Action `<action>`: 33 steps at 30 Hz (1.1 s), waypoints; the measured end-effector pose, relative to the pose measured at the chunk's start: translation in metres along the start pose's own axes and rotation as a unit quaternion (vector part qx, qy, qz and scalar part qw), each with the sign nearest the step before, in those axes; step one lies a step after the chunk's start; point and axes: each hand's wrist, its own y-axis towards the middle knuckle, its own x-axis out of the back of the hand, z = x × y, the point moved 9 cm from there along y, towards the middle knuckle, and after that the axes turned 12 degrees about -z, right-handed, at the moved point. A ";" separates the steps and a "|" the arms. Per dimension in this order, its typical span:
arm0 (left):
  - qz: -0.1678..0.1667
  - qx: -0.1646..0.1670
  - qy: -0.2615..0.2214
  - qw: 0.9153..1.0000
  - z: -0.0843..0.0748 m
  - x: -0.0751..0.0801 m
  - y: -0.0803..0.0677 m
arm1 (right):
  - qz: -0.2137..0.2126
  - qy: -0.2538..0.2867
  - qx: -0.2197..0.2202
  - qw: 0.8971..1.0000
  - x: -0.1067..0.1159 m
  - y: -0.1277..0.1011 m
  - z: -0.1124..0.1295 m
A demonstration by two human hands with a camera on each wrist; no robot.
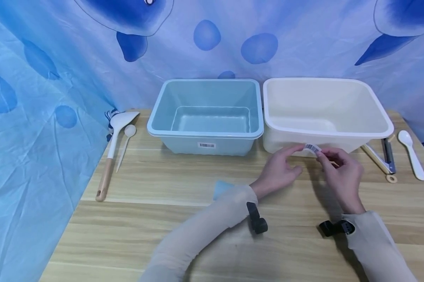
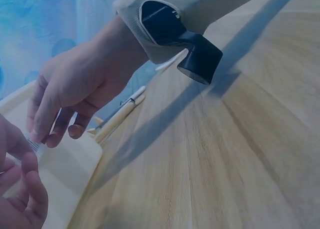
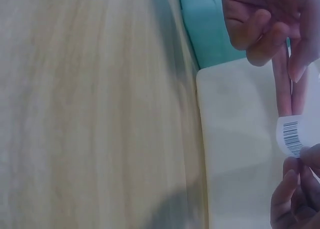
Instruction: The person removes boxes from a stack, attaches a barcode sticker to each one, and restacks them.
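White and barcoded, a small label sits between the two hands, just before the front wall of the white bin. Its near end is pinched by the right hand, thumb against fingertip, the other fingers bent. The left hand is largely unfolded — straight fingertips touch the label's other end, the thumb held away from it. Beside the white bin stands a light blue bin, with a barcode sticker on its front. Near the left sleeve lies a pale blue piece, partly hidden. Farther out on the wooden table lie a white spoon to the right and — well apart, leftward — a wooden-handled turner beside a smaller spoon.
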 end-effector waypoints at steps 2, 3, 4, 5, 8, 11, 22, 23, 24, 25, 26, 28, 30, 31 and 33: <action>-0.005 -0.003 0.004 1.000 0.000 0.001 0.001 | -0.001 -0.006 -0.006 1.000 -0.002 0.000 -0.001; -0.007 -0.003 0.006 1.000 0.001 0.001 0.001 | -0.002 -0.011 -0.010 1.000 -0.002 0.001 -0.002; -0.007 -0.003 0.007 1.000 0.001 0.001 0.002 | -0.003 -0.014 -0.015 1.000 -0.002 0.001 -0.003; -0.008 -0.002 0.009 1.000 0.002 0.000 0.002 | -0.005 -0.018 -0.017 1.000 -0.002 0.002 -0.003; -0.011 0.003 0.006 1.000 0.003 0.000 0.003 | -0.008 -0.026 -0.017 0.999 -0.002 0.003 -0.005; -0.015 0.006 0.009 1.000 0.003 -0.001 0.003 | -0.011 -0.028 -0.013 0.999 -0.002 0.006 -0.006; -0.014 0.014 0.008 1.000 0.005 0.000 0.001 | -0.030 -0.034 -0.020 0.999 -0.001 0.008 -0.008; -0.013 0.019 0.001 1.000 0.006 0.000 0.001 | -0.030 -0.032 -0.023 0.999 -0.001 0.008 -0.008; -0.011 0.022 -0.004 1.000 0.007 -0.001 0.000 | -0.031 -0.031 -0.026 0.999 0.000 0.008 -0.009; -0.010 0.026 -0.009 1.000 0.008 -0.001 -0.001 | -0.031 -0.030 -0.029 0.999 0.000 0.007 -0.009; -0.008 0.029 -0.015 0.999 0.008 -0.001 -0.001 | -0.031 -0.030 -0.031 0.999 0.000 0.007 -0.009; -0.007 0.029 -0.022 0.999 0.008 -0.002 -0.003 | -0.030 -0.034 -0.033 0.998 0.001 0.007 -0.009; -0.008 0.025 -0.023 0.999 0.008 -0.002 -0.004 | -0.030 -0.038 -0.033 0.998 0.001 0.007 -0.009; -0.010 0.022 -0.023 0.999 0.007 -0.001 -0.005 | -0.031 -0.042 -0.034 0.998 0.002 0.007 -0.010; -0.016 0.014 -0.022 1.000 0.006 0.000 -0.006 | -0.035 -0.048 -0.036 0.998 0.003 0.008 -0.010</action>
